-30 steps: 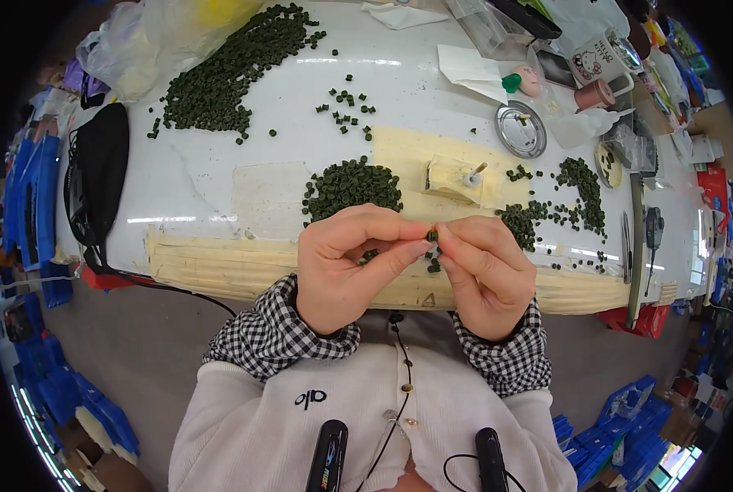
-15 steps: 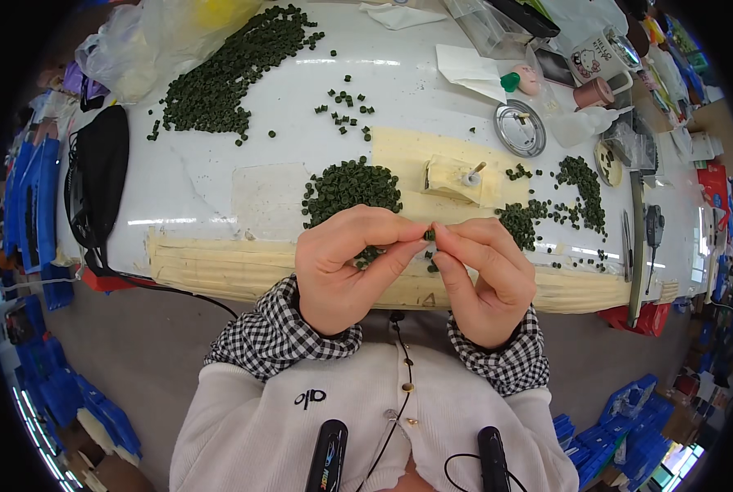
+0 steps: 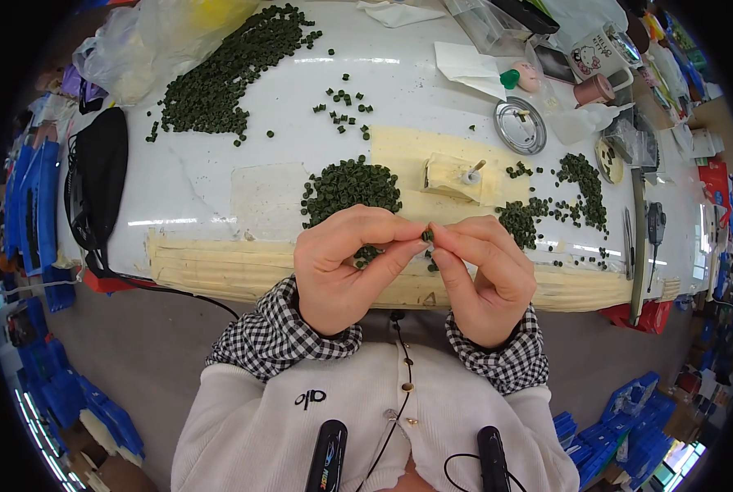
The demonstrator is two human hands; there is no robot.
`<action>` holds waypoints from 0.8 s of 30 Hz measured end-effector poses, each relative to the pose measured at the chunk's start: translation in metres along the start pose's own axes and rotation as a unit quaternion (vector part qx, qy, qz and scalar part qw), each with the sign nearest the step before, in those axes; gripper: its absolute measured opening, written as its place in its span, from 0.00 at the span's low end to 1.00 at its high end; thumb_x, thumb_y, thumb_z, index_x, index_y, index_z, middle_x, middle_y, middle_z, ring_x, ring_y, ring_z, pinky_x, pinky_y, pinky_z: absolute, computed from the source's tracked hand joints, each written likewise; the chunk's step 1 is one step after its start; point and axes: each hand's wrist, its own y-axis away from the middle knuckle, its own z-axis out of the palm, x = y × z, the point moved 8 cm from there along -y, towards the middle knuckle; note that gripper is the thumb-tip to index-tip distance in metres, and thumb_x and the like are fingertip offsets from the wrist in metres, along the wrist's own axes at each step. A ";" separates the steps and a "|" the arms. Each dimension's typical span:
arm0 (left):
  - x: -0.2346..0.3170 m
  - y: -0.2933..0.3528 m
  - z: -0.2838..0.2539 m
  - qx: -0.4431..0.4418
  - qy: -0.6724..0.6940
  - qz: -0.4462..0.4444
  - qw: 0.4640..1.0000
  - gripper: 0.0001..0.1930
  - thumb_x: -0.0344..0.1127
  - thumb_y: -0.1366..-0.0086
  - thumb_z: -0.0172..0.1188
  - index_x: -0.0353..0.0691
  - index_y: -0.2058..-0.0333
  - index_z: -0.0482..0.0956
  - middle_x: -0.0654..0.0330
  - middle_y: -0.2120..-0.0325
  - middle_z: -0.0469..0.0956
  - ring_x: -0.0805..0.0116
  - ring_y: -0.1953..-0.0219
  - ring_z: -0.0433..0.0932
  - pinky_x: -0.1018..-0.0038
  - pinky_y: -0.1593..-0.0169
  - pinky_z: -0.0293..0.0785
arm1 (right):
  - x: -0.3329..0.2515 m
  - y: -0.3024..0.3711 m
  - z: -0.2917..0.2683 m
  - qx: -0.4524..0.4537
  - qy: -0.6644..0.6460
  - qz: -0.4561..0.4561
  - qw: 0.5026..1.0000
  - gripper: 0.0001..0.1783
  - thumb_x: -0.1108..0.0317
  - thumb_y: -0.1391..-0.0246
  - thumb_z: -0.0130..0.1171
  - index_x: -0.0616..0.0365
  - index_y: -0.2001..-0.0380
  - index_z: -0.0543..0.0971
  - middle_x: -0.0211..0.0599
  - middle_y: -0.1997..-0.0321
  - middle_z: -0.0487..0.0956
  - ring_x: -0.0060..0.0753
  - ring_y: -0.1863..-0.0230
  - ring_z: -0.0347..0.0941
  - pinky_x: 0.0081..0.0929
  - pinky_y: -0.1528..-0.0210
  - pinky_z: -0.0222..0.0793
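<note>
Near the table's front edge, my left hand (image 3: 346,266) and my right hand (image 3: 488,275) meet at the fingertips. Between them is a small dark green piece (image 3: 427,235), pinched by thumb and index finger of the left hand, with the right fingers pressed against it. Just beyond the left hand spreads a heap of similar green pieces (image 3: 352,189), partly covered by that hand. To the right of my right hand lies another scattered group of green pieces (image 3: 518,223). A tape-covered block (image 3: 450,179) with a short upright peg stands beyond the fingertips.
A large green pile (image 3: 219,82) lies at the far left beside a clear plastic bag (image 3: 133,57). A black cloth item (image 3: 100,180) rests at the left. Toward the right are a round metal lid (image 3: 520,125), a white mug (image 3: 600,57), tweezers (image 3: 628,242) and a dark tool (image 3: 654,225).
Hardly anything differs. The fingertips shift very slightly around the small green piece, which stays between the two hands.
</note>
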 end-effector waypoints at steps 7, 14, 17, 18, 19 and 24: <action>0.003 0.000 0.001 -0.003 -0.007 0.006 1.000 0.09 0.19 0.48 0.67 0.32 0.66 0.81 0.55 0.71 0.80 0.72 0.71 0.78 0.79 0.67 0.74 | 0.002 0.001 0.001 -0.002 -0.007 0.008 1.000 0.15 0.83 0.55 0.63 0.64 0.61 0.81 0.41 0.66 0.79 0.33 0.67 0.76 0.23 0.65 0.71; 0.002 0.002 0.003 0.000 -0.003 -0.028 1.000 0.10 0.16 0.50 0.66 0.33 0.69 0.78 0.56 0.71 0.79 0.71 0.69 0.76 0.77 0.64 0.71 | 0.006 0.001 0.002 -0.015 -0.020 0.022 0.999 0.13 0.82 0.51 0.61 0.64 0.60 0.81 0.42 0.65 0.79 0.33 0.66 0.76 0.23 0.64 0.72; 0.002 0.002 0.003 0.000 -0.005 -0.030 1.000 0.10 0.16 0.50 0.66 0.33 0.69 0.78 0.57 0.71 0.78 0.71 0.69 0.76 0.77 0.64 0.71 | 0.007 0.002 0.003 -0.017 -0.020 0.027 0.999 0.12 0.81 0.51 0.60 0.65 0.61 0.81 0.43 0.65 0.79 0.34 0.66 0.76 0.23 0.64 0.72; 0.002 0.002 0.003 0.000 -0.006 -0.031 0.999 0.10 0.16 0.50 0.66 0.33 0.69 0.78 0.57 0.71 0.78 0.71 0.69 0.76 0.77 0.64 0.71 | 0.008 0.002 0.003 -0.016 -0.023 0.030 0.999 0.11 0.81 0.50 0.60 0.65 0.61 0.81 0.43 0.65 0.79 0.34 0.66 0.77 0.23 0.63 0.72; 0.001 0.002 0.003 0.000 -0.006 -0.033 0.999 0.10 0.16 0.50 0.66 0.33 0.69 0.78 0.57 0.71 0.78 0.72 0.69 0.76 0.77 0.64 0.71 | 0.009 0.003 0.003 -0.015 -0.025 0.034 0.999 0.11 0.81 0.50 0.60 0.65 0.61 0.81 0.43 0.65 0.79 0.34 0.66 0.77 0.23 0.63 0.72; 0.000 0.003 0.004 0.007 -0.006 -0.044 0.999 0.09 0.16 0.50 0.65 0.33 0.70 0.78 0.57 0.71 0.78 0.72 0.69 0.75 0.78 0.64 0.70 | 0.011 0.003 0.003 -0.016 -0.028 0.041 0.999 0.11 0.81 0.50 0.60 0.65 0.61 0.81 0.43 0.66 0.80 0.34 0.67 0.77 0.23 0.63 0.72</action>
